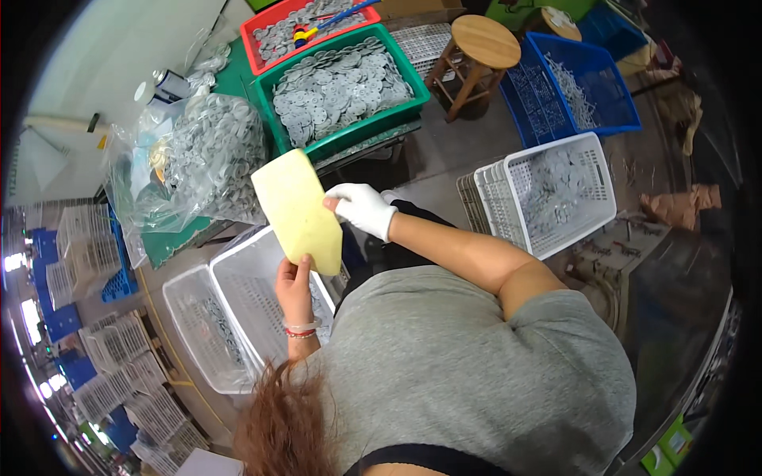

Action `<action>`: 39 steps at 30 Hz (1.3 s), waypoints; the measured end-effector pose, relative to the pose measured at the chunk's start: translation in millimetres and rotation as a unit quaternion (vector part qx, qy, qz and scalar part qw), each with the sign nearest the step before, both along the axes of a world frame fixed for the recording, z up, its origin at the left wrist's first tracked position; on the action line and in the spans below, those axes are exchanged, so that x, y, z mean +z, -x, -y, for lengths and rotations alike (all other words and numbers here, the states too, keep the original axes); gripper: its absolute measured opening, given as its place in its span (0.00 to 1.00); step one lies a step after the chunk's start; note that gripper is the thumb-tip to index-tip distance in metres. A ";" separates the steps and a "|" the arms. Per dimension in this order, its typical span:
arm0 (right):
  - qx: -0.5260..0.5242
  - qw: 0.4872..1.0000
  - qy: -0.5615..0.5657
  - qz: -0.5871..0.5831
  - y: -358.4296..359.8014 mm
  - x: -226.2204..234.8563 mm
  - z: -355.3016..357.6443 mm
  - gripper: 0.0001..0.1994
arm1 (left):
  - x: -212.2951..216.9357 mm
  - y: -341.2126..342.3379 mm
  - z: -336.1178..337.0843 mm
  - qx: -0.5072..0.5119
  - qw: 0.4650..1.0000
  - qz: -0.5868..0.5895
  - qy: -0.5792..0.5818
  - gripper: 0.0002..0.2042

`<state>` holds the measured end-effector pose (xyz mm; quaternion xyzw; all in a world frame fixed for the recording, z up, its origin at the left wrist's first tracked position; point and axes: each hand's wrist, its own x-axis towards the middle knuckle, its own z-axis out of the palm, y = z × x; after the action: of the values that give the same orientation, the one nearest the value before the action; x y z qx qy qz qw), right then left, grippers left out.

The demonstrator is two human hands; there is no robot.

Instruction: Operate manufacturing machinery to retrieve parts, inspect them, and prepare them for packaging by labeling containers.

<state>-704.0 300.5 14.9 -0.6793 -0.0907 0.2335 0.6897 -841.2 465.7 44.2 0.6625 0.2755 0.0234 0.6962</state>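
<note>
A flat, pale yellow sheet (297, 208) with cut corners is held up in front of my body, tilted. My left hand (295, 287), bare with bracelets at the wrist, pinches its lower edge, thumb on the near face. On its right edge, my right hand (361, 208) is closed in a white glove that leaves the thumb tip bare. Just beyond the sheet stands a green bin (406, 67) full of flat grey discs (341, 91). Left of that lies a clear plastic bag (214, 143) bulging with grey ring-shaped parts. The fingers behind the sheet are hidden.
A red bin (249, 41) sits behind the green one, with a blue-handled tool (329, 24) across it. White crates stand at left (218, 274) and right (520, 202). A wooden stool (486, 41) and a blue bin (607, 83) are farther back on the right.
</note>
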 end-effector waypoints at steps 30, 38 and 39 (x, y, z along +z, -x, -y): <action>-0.044 0.994 -0.003 0.098 -142.7 -62.9 202.6 0.22 | 3.2 -231.7 186.2 -0.069 0.993 0.037 -0.084 0.10; -0.039 0.995 -0.083 -0.030 -198.9 -67.3 252.0 0.11 | 5.9 -299.2 236.5 -0.076 0.988 -0.056 -0.122 0.09; -0.033 0.992 -0.094 -0.079 -206.6 -67.1 252.8 0.12 | 8.0 -306.5 237.9 -0.079 0.986 -0.084 -0.118 0.10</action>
<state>-497.4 47.7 -52.2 -0.5935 -0.0350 0.2545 0.7628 -534.7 227.8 52.2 0.7591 0.2750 -0.0547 0.5875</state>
